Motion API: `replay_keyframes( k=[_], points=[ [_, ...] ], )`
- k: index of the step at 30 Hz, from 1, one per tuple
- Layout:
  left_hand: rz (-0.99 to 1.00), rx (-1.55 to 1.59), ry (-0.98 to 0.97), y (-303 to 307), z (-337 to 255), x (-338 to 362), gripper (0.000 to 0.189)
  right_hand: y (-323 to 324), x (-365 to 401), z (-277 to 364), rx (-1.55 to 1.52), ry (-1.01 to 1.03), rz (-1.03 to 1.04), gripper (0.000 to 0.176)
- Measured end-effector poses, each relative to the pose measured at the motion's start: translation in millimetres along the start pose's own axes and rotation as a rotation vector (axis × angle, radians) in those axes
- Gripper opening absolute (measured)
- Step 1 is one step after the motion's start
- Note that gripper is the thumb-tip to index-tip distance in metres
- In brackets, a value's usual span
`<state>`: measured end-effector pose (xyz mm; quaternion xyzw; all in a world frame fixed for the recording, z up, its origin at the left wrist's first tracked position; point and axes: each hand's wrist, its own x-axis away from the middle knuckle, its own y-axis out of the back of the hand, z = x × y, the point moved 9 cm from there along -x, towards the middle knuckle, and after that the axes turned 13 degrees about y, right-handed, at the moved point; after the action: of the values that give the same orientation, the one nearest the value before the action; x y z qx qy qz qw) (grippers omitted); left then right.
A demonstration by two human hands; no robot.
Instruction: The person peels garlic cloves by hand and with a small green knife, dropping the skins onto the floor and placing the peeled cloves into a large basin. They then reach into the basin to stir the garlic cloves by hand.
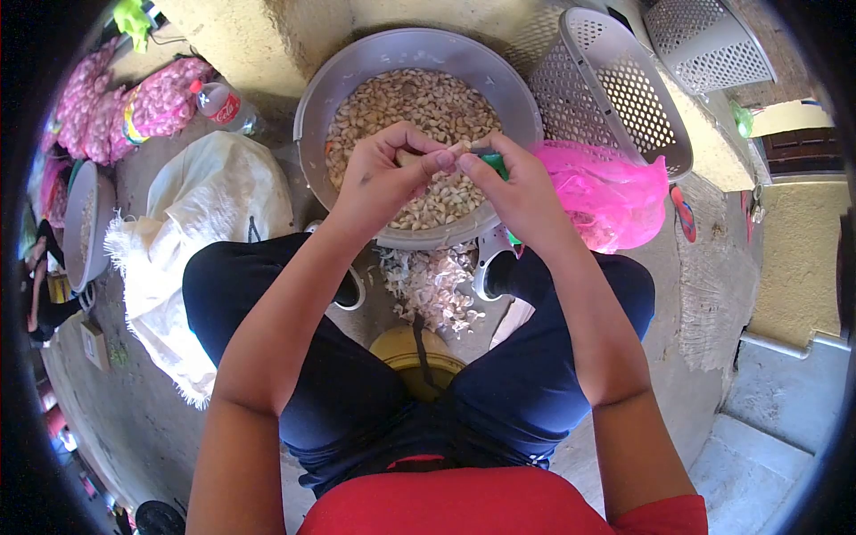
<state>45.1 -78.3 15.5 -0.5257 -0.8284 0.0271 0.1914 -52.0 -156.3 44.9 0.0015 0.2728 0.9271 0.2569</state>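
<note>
Both my hands meet above a large grey basin (415,40) that holds many garlic cloves (401,94) in liquid. A small garlic clove (460,149) is pinched in my left hand (388,169), its thumb and forefinger together at the clove's left side. My right hand (517,183) touches the clove from the other side, fingers closed around a tool with a green handle (493,163), mostly hidden in the grip. Below the basin, between my feet, lies a pile of garlic peels (432,290).
A pink plastic bag (602,192) and a grey perforated basket (615,89) stand right of the basin. To the left are a white sack (209,196), a bottle (223,107), net bags of garlic (165,98) and another basin (87,223). Part of another person (43,285) shows at far left.
</note>
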Motion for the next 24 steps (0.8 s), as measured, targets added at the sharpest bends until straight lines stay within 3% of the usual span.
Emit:
replay_keyframes(
  k=[24],
  points=[
    [-0.043,-0.026,-0.062,1.3,-4.2,2.1,0.008,1.8,-0.9,2.1,0.038,0.016,-0.034,0.033]
  ],
)
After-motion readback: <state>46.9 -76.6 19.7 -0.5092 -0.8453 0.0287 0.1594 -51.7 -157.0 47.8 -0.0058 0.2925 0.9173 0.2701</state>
